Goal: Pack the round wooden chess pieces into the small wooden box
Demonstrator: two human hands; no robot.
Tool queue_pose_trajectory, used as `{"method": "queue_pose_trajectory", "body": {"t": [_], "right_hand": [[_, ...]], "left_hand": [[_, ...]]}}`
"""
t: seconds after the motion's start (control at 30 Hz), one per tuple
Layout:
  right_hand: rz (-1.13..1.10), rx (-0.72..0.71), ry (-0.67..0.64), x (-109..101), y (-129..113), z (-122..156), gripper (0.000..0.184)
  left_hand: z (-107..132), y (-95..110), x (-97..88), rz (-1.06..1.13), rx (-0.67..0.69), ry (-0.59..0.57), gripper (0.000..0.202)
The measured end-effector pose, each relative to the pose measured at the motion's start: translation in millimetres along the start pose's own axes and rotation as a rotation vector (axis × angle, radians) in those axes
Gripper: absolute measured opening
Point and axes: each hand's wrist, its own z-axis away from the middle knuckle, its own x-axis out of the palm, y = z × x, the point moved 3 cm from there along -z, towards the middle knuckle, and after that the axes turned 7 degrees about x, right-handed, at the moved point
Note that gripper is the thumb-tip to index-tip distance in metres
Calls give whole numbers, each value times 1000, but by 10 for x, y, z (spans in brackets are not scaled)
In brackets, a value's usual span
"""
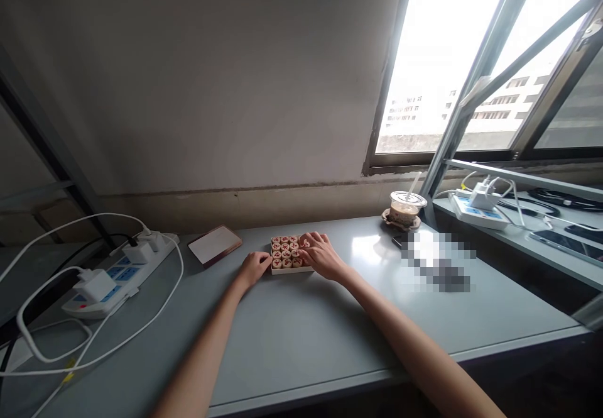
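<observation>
A shallow box (292,271) of round wooden xiangqi pieces (286,253) with red characters lies on the grey desk, the pieces set in rows. At its left end, my left hand (254,269) has its fingers curled in and holds the box's side. My right hand (322,256) arches over the right end of the box. Between its thumb and fingers is a single xiangqi piece (305,244), which seems to sit a little higher than the others. The hand hides the pieces at that end. Left of the box lies the white-lined box lid (217,244).
On the left, a white power strip (120,280) carries chargers and looping cables. A lidded drink cup (406,207) with a straw stands on a coaster at the back right. A blurred patch (440,264) covers something on the right of the desk (301,336). Metal frame posts rise on both sides.
</observation>
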Motion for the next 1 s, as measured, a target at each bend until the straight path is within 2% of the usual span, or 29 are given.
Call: {"method": "queue_pose_trajectory", "body": {"t": [0.3,0.47,0.57,0.6,0.67,0.73,0.77,0.83,0.87,0.93,1.0], "right_hand": [[-118,74,81,-114,130,97,45],[-132,81,69,-190,191,148,44],[-161,104,117,-225,219,158,44],[-167,121,143,-231,240,161,44],[-167,158,189,-224,302,170,42],[-158,194,216,-190,385,180,41],[-157,211,223,-169,429,184,41],[-175,244,239,-134,506,185,42],[-193,257,249,-128,533,183,43],[-251,277,271,-141,549,176,46],[-335,282,290,-180,506,173,52]], "left_hand": [[-31,-112,52,-39,28,2,34],[3,-49,30,-131,47,-31,35],[40,19,-62,-221,65,-21,36],[53,28,-116,-280,72,15,37],[88,1,-258,-466,53,160,36],[147,-107,-402,-671,-62,299,35],[182,-189,-458,-738,-152,325,41],[247,-372,-518,-750,-297,256,46],[269,-442,-529,-726,-309,209,41],[290,-501,-559,-685,-247,189,33],[284,-429,-622,-668,-111,294,35]]}}
